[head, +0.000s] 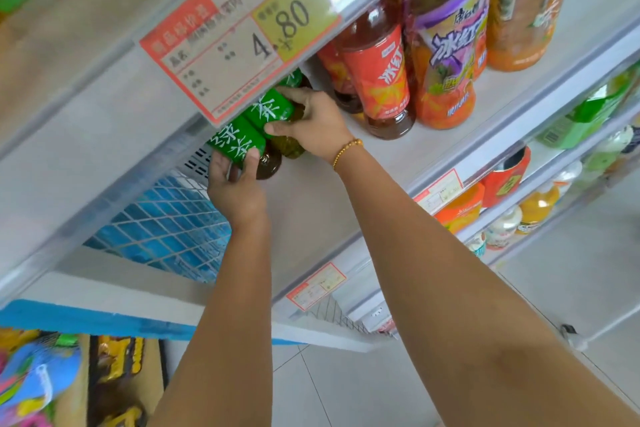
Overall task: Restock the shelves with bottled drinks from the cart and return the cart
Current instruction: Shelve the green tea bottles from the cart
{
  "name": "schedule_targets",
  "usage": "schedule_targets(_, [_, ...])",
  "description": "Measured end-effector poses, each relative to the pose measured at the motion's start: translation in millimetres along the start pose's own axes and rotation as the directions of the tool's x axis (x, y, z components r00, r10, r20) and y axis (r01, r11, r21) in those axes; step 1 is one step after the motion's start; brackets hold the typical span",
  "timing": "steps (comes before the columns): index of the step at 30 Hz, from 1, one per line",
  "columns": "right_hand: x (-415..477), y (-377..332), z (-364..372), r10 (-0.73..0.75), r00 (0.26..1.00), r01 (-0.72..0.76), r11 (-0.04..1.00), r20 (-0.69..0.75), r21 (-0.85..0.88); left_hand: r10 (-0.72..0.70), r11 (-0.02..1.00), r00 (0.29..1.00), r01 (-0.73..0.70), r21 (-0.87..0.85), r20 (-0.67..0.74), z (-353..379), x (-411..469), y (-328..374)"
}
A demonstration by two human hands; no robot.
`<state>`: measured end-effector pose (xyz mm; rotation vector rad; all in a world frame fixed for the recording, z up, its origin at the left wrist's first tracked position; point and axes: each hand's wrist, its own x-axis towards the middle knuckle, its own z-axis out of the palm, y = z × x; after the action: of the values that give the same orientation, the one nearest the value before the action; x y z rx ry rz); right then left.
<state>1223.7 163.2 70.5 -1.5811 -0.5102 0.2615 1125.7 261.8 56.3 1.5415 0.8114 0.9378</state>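
Left hand (235, 191): your fingers wrap the nearer green tea bottle (239, 146) at its label.
Right hand (317, 126): your fingers and thumb clasp the second green tea bottle (273, 109).
Bottles: touching side by side at the left of the white shelf (311, 204), under the price tag (239, 31).
Neighbours: red-labelled bottles (377, 80) stand just right of your right hand.

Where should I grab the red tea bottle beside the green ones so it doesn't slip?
Grip the red tea bottle round its labelled middle, coming from the open front of the shelf. It stands upright at the front edge. The purple-labelled bottle crowds one side, and the shelf above seems close over its cap, so reaching from the top or side looks awkward.
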Motion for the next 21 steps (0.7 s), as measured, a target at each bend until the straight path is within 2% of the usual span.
schedule_targets(3, [4.6, 6.0, 6.0, 0.029, 0.999, -0.026, 0.991, -0.021, 0.131, -0.003, 1.000, 1.000, 0.004, -0.020, 0.021, -0.2, 9.7, -3.1])
schedule_targets(6, [11.1, 9.1, 12.8, 0.004, 0.998, -0.002, 1.000, -0.063, 0.018, 0.025, 1.000, 0.999, -0.025, -0.010, 0.026, 1.4, 13.2, -6.2])
schedule_targets(9, [16.3, 7.6, 20.0, -0.013, 0.994, 0.003, 0.996, -0.105, -0.093, 0.069, 0.997, 0.997, -0.068, 0.031, -0.026, 9.3, 19.1, -8.4])
schedule_targets(15, [21.5, 8.2, 45.5, 0.011, 0.971, -0.058, 0.980, -0.238, -0.188, 0.071, 0.995, 0.993, -0.064, 0.071, -0.093, 14.9, 39.4, -15.5])
schedule_targets(18, [26.5, 7.5, 48.6, 0.048, 0.966, -0.085, 0.987, -0.253, -0.138, 0.047, 0.996, 0.991, -0.037, 0.081, -0.128, 14.3, 49.5, -19.7])
schedule_targets(21, [27.0, 8.9, 54.2, 0.061, 0.942, -0.074, 0.997, -0.330, -0.029, 0.024, 0.997, 0.992, -0.014, 0.078, -0.128, 13.1, 61.2, -25.0])
